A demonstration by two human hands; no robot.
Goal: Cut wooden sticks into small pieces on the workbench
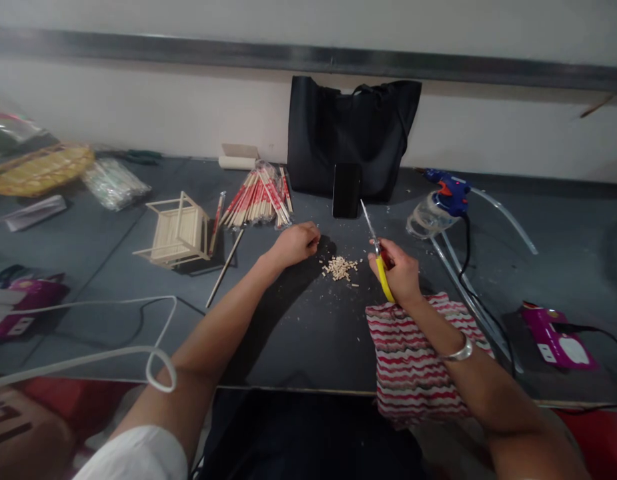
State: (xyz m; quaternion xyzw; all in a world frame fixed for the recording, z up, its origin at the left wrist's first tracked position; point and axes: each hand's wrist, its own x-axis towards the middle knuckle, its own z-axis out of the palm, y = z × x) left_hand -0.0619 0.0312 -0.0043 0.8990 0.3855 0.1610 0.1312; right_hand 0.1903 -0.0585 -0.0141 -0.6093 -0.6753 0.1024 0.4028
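My right hand [401,270] grips a pair of scissors [385,277] with yellow and red on the handles, blades pointing up and away from me. My left hand [299,243] is closed, fingers curled together above the dark table; what it may hold is hidden. Between the two hands lies a small heap of short cut wooden bits [339,268]. Left of my left forearm, a single thin stick [225,268] rests at a slant. Beyond my left hand are several chopsticks in red-printed wrappers [258,197]. A small chair-like frame of sticks [175,231] stands further left.
A phone [347,191] leans against a black bag [345,133] at the wall. To the right, a blue glue gun [451,190] rests on a jar, with glue sticks near it. A striped cloth [418,360] lies under my right forearm. Purple power strips [558,337] and cables flank the workspace.
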